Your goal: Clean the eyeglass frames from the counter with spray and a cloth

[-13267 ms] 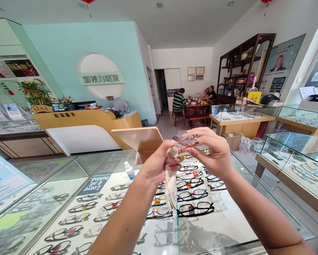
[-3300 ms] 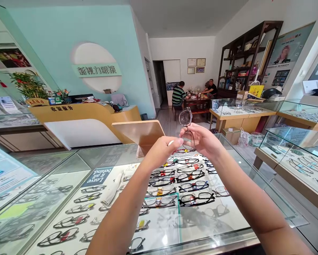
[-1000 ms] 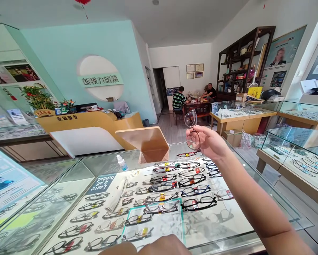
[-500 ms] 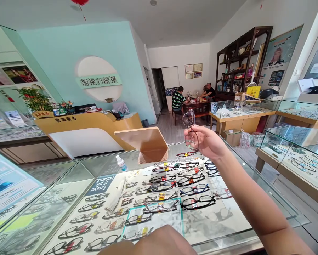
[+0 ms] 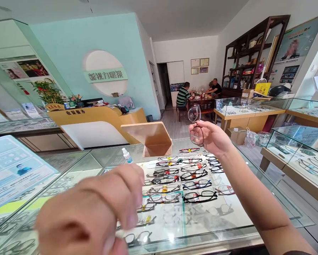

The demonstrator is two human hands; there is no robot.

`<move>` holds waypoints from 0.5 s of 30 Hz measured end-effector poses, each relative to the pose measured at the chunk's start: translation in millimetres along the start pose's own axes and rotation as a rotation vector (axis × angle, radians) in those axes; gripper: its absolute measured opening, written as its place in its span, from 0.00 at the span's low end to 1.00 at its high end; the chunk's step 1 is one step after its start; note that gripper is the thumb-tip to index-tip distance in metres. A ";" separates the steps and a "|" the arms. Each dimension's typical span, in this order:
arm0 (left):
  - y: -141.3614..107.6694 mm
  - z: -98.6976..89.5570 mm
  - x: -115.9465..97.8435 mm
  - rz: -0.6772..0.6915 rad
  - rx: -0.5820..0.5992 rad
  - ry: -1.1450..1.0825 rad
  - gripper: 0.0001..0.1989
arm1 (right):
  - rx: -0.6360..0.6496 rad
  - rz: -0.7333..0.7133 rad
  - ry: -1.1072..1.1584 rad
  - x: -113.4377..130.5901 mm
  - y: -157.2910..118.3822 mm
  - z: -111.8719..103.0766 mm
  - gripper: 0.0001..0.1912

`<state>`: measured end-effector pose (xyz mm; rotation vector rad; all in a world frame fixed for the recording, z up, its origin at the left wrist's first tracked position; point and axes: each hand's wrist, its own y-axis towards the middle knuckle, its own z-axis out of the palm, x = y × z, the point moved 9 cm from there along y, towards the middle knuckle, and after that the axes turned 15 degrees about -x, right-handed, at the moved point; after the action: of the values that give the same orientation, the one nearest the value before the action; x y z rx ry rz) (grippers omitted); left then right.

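Observation:
My right hand (image 5: 213,138) is held out over the far side of the glass counter, pinching a pair of eyeglasses (image 5: 197,136) near the bridge between thumb and fingers. The glasses stand on end, one clear lens above my fingers and the other below. Close to the camera on the left, my left hand (image 5: 92,205) is large and somewhat blurred. Its fingers are curled in, with nothing visible in them. Beneath both hands, several rows of eyeglasses (image 5: 199,197) lie in the display counter (image 5: 214,230). My left hand hides part of these rows.
A small white spray bottle (image 5: 126,156) and a wooden-backed stand (image 5: 153,136) are on the counter's far side. A blue printed sign (image 5: 18,170) stands at left. Other glass showcases (image 5: 302,156) line the right. Two people (image 5: 183,95) sit at a table (image 5: 204,100) at the back.
My left hand has risen from the bottom edge and moved left, now covering rows of glasses. My right hand keeps hold of the eyeglasses. The view has shifted slightly.

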<state>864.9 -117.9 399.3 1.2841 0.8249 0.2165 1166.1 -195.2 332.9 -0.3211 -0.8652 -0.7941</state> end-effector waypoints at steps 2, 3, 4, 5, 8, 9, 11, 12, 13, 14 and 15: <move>10.9 -14.0 25.4 0.011 0.042 0.042 0.11 | 0.001 -0.009 -0.007 1.1 -2.3 1.3 0.07; 13.8 -27.4 46.5 -0.018 0.033 0.110 0.13 | -0.001 -0.013 -0.014 1.6 -3.6 1.8 0.07; 13.7 -44.0 71.8 -0.079 0.018 0.173 0.14 | -0.004 -0.017 -0.019 2.3 -5.0 1.9 0.07; 9.9 -62.7 99.2 -0.154 0.005 0.251 0.15 | -0.009 -0.019 -0.024 3.0 -6.3 1.9 0.07; -25.4 -136.5 185.3 -0.522 -0.084 0.717 0.16 | -0.018 -0.010 -0.042 4.2 -10.2 1.9 0.07; -38.8 -153.1 203.3 -0.583 -0.076 0.792 0.17 | -0.021 -0.006 -0.049 4.6 -11.5 2.0 0.07; -63.4 -175.4 229.7 -0.670 -0.039 0.894 0.20 | -0.032 -0.003 -0.061 5.6 -13.6 1.9 0.07; -74.4 -181.9 239.4 -0.707 -0.009 0.942 0.21 | -0.038 -0.004 -0.066 6.2 -14.5 1.8 0.07; -84.0 -187.1 246.7 -0.738 0.017 0.998 0.21 | -0.042 -0.004 -0.070 6.7 -15.3 1.9 0.07; -92.4 -191.1 252.4 -0.764 0.039 1.056 0.21 | -0.042 -0.005 -0.072 7.1 -16.1 2.3 0.07; -99.4 -194.3 257.0 -0.787 0.058 1.112 0.20 | -0.040 -0.006 -0.074 7.4 -16.8 2.8 0.07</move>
<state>890.4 146.4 191.6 0.7235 2.2205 0.2635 1155.1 -208.6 339.5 -0.3853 -0.9204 -0.8095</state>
